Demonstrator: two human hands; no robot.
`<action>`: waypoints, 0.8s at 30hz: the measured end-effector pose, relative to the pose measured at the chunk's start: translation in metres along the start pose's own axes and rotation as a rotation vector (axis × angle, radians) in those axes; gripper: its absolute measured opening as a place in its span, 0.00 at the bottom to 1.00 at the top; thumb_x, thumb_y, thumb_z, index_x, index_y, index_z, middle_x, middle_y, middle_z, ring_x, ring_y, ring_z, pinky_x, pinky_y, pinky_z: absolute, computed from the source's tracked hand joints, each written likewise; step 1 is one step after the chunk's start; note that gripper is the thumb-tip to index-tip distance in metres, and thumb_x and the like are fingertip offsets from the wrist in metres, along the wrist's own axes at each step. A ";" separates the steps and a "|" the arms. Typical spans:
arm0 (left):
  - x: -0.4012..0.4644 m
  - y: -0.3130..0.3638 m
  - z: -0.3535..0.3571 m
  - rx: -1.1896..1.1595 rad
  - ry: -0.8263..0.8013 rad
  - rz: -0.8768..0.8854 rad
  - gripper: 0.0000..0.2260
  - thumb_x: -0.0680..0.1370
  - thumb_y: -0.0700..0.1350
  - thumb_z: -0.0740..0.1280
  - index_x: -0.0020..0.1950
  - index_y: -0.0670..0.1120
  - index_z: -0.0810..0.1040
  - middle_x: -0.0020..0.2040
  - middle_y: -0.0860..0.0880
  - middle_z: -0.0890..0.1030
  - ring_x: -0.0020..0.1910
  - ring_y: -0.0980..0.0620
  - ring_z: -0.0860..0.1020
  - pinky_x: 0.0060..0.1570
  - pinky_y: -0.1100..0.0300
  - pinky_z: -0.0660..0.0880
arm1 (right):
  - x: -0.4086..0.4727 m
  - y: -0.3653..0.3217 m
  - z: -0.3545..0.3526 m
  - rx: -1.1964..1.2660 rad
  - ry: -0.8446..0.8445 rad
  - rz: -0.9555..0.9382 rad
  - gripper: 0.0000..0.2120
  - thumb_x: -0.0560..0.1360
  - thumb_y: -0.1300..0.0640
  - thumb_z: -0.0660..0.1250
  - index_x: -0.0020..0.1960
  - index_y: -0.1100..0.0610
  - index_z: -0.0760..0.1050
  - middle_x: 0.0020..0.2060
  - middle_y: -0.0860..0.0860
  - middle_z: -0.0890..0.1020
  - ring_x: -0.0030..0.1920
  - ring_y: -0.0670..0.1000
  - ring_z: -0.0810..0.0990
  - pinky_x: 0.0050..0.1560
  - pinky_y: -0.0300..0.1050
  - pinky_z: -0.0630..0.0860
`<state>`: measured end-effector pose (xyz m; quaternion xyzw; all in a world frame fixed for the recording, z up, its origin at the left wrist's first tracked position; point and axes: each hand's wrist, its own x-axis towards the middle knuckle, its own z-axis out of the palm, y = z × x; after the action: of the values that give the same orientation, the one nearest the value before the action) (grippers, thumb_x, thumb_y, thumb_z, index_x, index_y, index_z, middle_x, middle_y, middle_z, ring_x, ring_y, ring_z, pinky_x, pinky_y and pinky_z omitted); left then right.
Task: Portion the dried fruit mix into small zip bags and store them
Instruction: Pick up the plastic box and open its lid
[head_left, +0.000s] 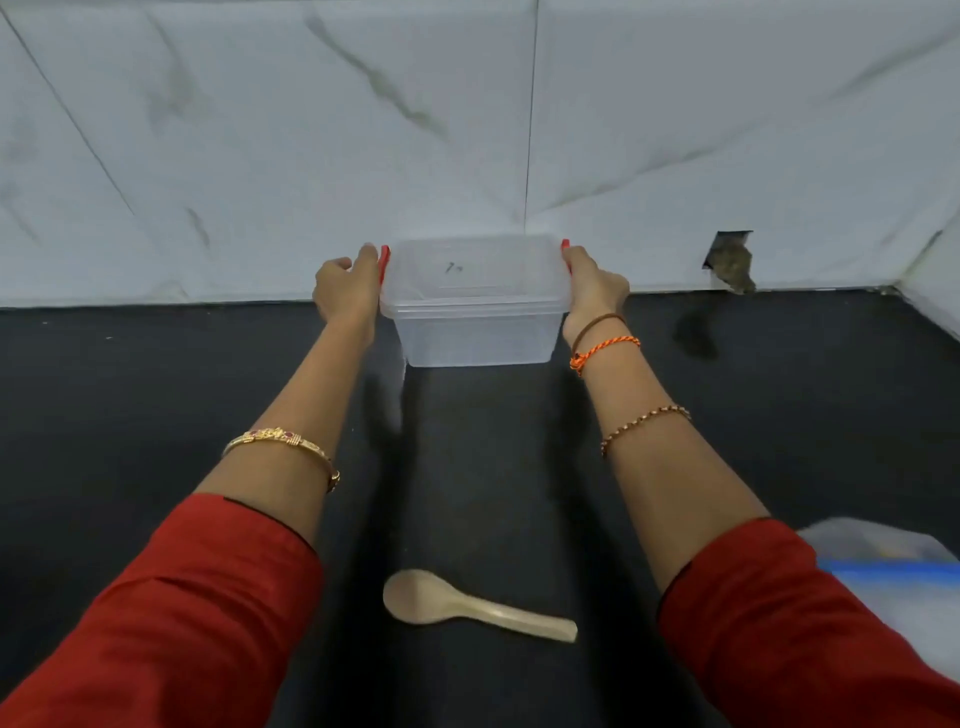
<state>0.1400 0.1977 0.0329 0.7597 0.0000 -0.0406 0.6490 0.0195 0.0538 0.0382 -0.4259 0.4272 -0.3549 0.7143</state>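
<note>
Head view of a black countertop (156, 415) that meets a white marble-patterned wall (260, 130). A clear plastic container (475, 312) with its lid on stands at the far edge of the countertop, close to the wall, and 2 red latches (385, 260) sit at its short ends (1 at each end). The left hand (345, 288) holds the left end of the container, fingers curled round the latch there. The right hand (592, 291) holds the right end in the same way, fingers wrapped over the other latch. Both arms reach straight forward, with red sleeves (182, 597) pushed up to mid-forearm. The left forearm carries 1 gold bangle (283, 441). The right wrist carries orange and brown threads (602, 343), and a beaded bracelet (644, 426) lies further up the same forearm. The container's contents cannot be made out through its cloudy walls. A wooden spoon (467, 605) lies flat on the countertop near the viewer, between the 2 arms, bowl to the left and handle to the right. At the right edge, partly hidden behind the right sleeve, lies a pale plastic item with a blue strip (883, 556); its kind cannot be told. A dark rough gap (730, 262) breaks the base of the wall to the right of the container.
</note>
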 end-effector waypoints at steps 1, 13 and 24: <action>0.007 -0.003 0.004 -0.027 -0.026 -0.035 0.14 0.77 0.51 0.61 0.39 0.42 0.74 0.41 0.46 0.77 0.42 0.47 0.74 0.39 0.61 0.69 | 0.007 0.004 0.005 -0.022 0.008 -0.008 0.16 0.71 0.57 0.71 0.30 0.58 0.68 0.30 0.52 0.72 0.38 0.54 0.72 0.40 0.44 0.71; -0.034 0.018 -0.016 -0.190 -0.049 0.097 0.22 0.76 0.49 0.66 0.27 0.47 0.58 0.28 0.51 0.61 0.27 0.55 0.60 0.25 0.66 0.60 | -0.037 -0.024 -0.014 -0.075 0.016 -0.229 0.19 0.73 0.65 0.66 0.27 0.55 0.63 0.27 0.50 0.65 0.32 0.48 0.63 0.34 0.38 0.63; -0.194 0.023 -0.110 -0.139 -0.004 0.278 0.30 0.73 0.43 0.66 0.16 0.48 0.54 0.18 0.57 0.54 0.26 0.54 0.54 0.31 0.59 0.56 | -0.193 -0.039 -0.135 -0.075 -0.006 -0.387 0.17 0.71 0.60 0.69 0.26 0.56 0.68 0.25 0.47 0.71 0.29 0.46 0.70 0.28 0.31 0.70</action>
<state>-0.0453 0.3124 0.0846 0.7054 -0.1037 0.0482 0.6995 -0.1832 0.1656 0.0963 -0.5276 0.3481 -0.4680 0.6176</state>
